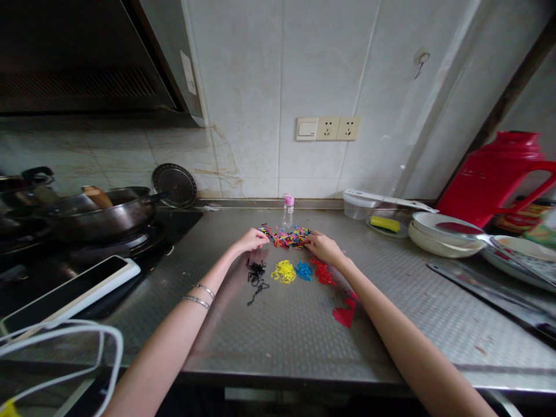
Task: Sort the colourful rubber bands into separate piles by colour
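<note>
A mixed heap of small coloured rubber bands (288, 237) lies on the steel counter (304, 330). My left hand (251, 240) reaches its left edge, fingers pinched together at the bands. My right hand (322, 247) touches the heap's right edge, fingers curled on it. Nearer me sit sorted little piles: black (256, 274), yellow (284, 271), blue (304, 270) and red (323, 272). What each hand holds is too small to make out. Two bracelets circle my left wrist.
A small clear bottle with a pink cap (288, 211) stands behind the heap. A wok (99, 217) sits on the stove at left, a white tablet-like device (73, 289) beside it. Bowls (443, 231), a red thermos (495, 174) and a plastic tub (360, 204) crowd the right.
</note>
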